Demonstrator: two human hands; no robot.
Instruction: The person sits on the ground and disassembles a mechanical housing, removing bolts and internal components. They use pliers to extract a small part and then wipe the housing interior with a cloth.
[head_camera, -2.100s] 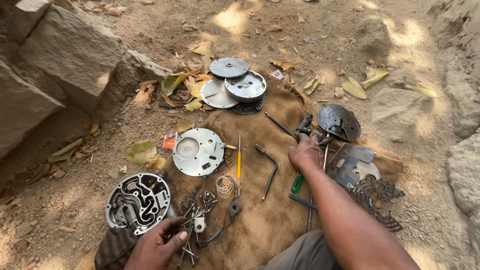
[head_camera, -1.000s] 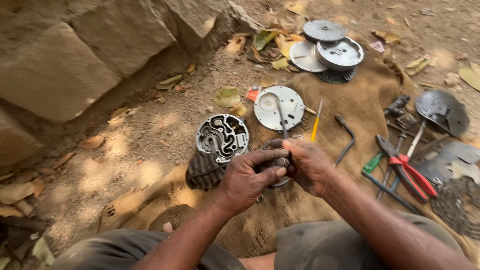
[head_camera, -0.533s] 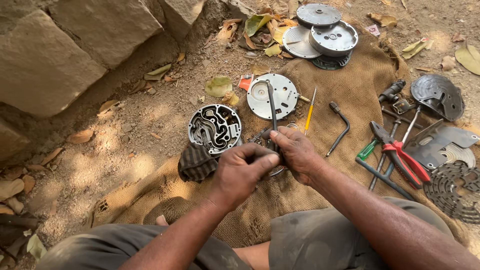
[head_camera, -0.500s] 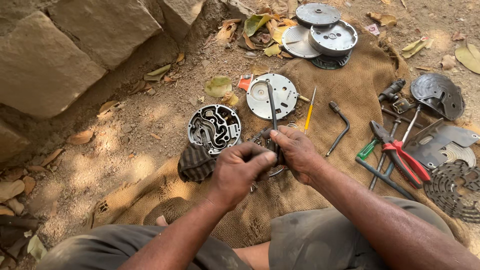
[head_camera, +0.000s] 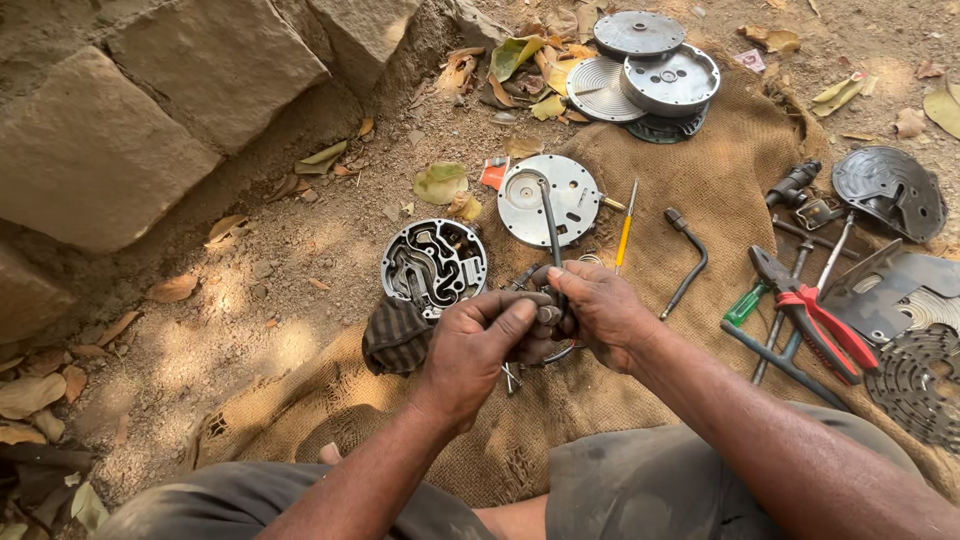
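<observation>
Both hands are now meeting over the burlap (head_camera: 700, 150): the left hand (head_camera: 480, 345) and right hand (head_camera: 600, 315) are gripping a small metal part (head_camera: 545, 320), a bent rod (head_camera: 548, 215) rising far from it, so the work is moving to this piece.

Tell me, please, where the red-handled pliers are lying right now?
In the head view the red-handled pliers lie on the burlap sack, to the right of the right hand, across the green-handled screwdriver.
</observation>
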